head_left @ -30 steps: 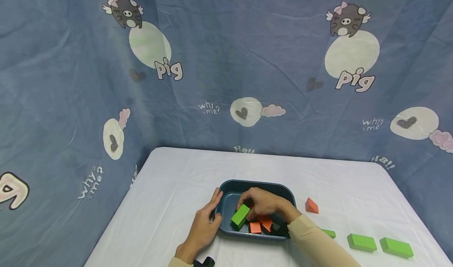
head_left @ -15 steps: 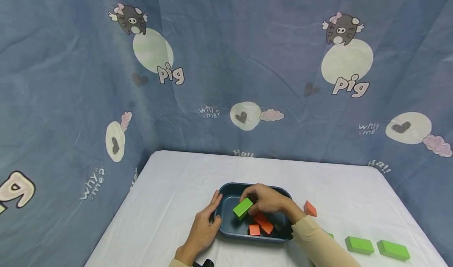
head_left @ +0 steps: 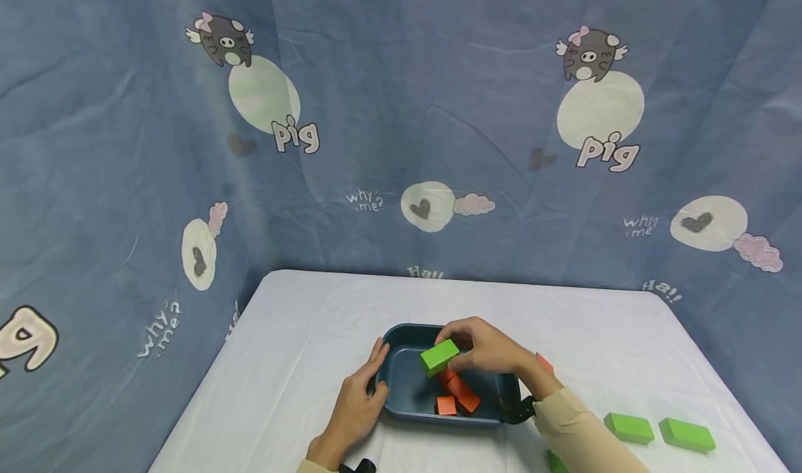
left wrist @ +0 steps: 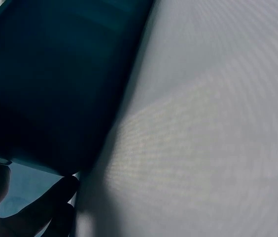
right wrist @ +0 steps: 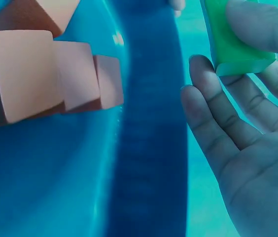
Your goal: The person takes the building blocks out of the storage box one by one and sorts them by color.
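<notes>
A dark blue plastic bin stands on the white table, with several orange blocks lying in its near right part. Above them, my right hand pinches a green rectangular block between thumb and fingers. The right wrist view has this green block under the thumb, the lower fingers held away from it. My left hand rests at the bin's left rim, fingers extended along it. In the dark left wrist view, the fingers of that hand reach the bin's outer wall.
To the right lie two green blocks, one nearer and one farther right. Another green block shows partly beneath the right sleeve. An orange block peeks out behind the right wrist. A patterned blue curtain hangs behind the table.
My right hand has lifted the green block from low in the bin, up and slightly right, uncovering more orange blocks. The left hand has stayed at the rim.
</notes>
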A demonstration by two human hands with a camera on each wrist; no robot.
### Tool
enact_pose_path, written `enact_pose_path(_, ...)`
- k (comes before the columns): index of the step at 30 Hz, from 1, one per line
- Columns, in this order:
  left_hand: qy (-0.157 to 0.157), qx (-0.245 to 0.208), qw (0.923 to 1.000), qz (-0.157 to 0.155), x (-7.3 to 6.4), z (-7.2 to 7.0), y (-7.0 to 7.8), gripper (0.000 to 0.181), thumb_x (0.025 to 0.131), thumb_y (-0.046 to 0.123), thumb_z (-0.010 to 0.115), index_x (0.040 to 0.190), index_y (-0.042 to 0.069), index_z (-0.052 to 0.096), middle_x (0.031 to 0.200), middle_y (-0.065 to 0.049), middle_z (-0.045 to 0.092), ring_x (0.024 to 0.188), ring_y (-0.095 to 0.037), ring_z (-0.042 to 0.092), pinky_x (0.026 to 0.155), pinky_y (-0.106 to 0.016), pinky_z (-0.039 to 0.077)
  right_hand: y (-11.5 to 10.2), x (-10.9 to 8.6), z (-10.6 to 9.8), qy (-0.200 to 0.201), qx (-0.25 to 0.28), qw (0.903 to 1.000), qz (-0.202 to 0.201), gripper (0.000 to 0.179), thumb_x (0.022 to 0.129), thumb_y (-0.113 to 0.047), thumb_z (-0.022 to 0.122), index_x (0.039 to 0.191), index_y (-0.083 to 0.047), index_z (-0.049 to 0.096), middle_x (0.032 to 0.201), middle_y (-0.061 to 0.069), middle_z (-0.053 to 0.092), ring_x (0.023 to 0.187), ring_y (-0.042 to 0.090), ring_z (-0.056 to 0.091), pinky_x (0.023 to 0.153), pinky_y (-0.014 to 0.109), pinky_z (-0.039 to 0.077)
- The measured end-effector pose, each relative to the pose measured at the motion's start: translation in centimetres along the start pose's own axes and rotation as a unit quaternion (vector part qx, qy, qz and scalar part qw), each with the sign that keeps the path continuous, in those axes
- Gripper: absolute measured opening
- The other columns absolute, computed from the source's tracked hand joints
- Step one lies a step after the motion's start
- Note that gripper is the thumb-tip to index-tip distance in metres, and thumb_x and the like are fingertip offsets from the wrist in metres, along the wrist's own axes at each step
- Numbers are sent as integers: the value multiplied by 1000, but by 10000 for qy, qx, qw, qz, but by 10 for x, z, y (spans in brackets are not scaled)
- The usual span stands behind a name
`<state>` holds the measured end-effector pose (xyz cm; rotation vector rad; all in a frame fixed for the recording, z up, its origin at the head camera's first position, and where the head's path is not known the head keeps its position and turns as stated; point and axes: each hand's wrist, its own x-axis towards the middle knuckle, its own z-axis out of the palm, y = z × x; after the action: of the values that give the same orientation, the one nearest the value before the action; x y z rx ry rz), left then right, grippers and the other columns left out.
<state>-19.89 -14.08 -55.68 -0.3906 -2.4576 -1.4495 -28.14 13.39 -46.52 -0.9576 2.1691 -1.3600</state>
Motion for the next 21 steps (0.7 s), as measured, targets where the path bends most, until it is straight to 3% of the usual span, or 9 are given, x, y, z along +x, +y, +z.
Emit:
enact_pose_path(6,6,-1,10000,-2,0,0,0,70,84,-3,60,152,9,49,159,-7,38,143,-14,37,114,-25,28,-3,-14,-8,140,-33,9998,-116,35,83,4,74,115,-10,71,108,6,71,93,24,68,84,33,58)
enact_pose_path(21,-51,-26,9998,-203,1,1,1,68,86,0,59,152,12,48,160,9,33,143,-9,35,115,-29,29,-12,-63,-26,963,-122,9951,211,32,82,0,77,112,-11,71,106,9,68,89,28,67,78,38,59)
